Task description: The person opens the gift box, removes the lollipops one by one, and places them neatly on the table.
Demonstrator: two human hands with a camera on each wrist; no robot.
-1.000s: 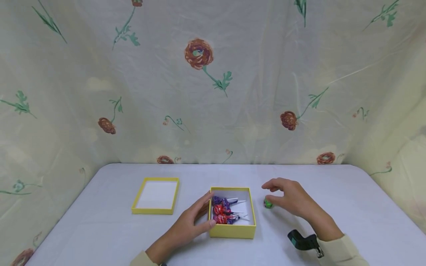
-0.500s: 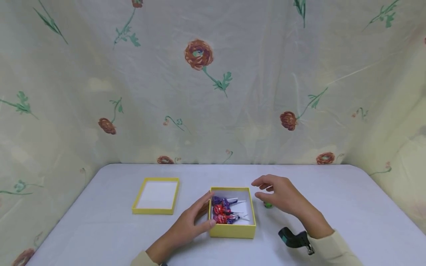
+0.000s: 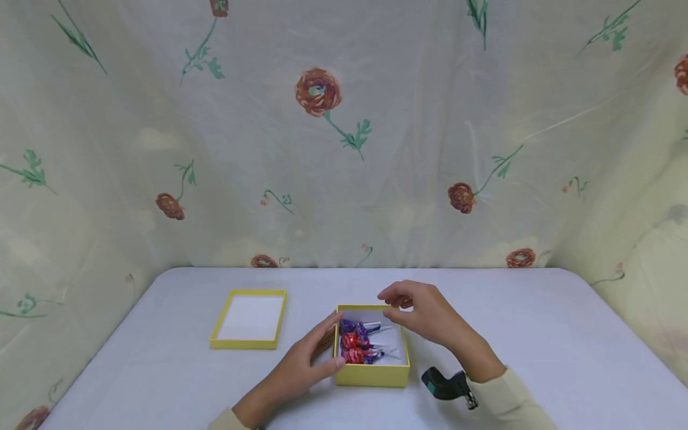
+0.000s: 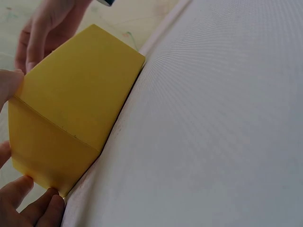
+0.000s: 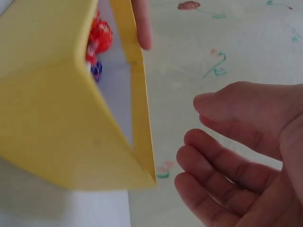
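My left hand [image 3: 301, 364] holds the yellow box [image 3: 372, 376] at its left side, thumb at the front corner and fingers along that side. Inside lie several lollipops [image 3: 353, 340] in purple and red wrappers, their white sticks pointing right. Over the box's back right rim hovers my right hand [image 3: 421, 310], fingers loosely bent. The right wrist view shows a gap between thumb and fingertips with nothing in it, beside the box's open top. The green-wrapped candy seen earlier is out of sight at this moment.
An upturned yellow-edged lid [image 3: 243, 344] lies on the white table [image 3: 161, 370], left of the box. A black wrist device [image 3: 446, 385] juts out below the right wrist. A flowered curtain [image 3: 403, 149] hangs behind and on both sides.
My right hand has moved left, from beside the green-wrapped candy to over the box's right rim. That candy has dropped from view. The left hand stays on the box.
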